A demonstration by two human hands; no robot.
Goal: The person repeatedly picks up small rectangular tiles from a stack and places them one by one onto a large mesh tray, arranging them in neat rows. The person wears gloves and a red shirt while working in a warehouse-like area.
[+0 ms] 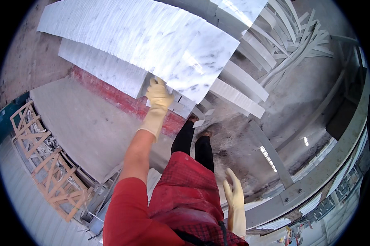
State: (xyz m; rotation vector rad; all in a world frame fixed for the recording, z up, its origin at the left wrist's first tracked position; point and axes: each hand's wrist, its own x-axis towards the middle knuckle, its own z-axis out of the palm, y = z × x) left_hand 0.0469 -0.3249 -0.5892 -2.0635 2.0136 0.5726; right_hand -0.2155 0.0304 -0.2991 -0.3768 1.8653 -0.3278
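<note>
My left hand (pixel 158 96), in a cream rubber glove, reaches to the front edge of a long row of white marble tiles with grey veins (pixel 197 61). Its fingers are curled beside a lower row of thin marble tiles (pixel 107 67), under the overhanging upper row. Whatever the fingertips grip is hidden. Smaller marble pieces (pixel 181 105) lie just right of that hand. My right hand (pixel 234 192), gloved alike, hangs low by my red apron (pixel 185 184), touching nothing, its fingers apart.
A red-stained beam (pixel 95 84) runs below the tiles. Long pale stone strips (pixel 242 98) jut out at right, with a tangled heap of strips (pixel 312 37) beyond. Wooden crate frames (pixel 49 164) stand at left. A curved metal rail (pixel 316 180) passes at lower right.
</note>
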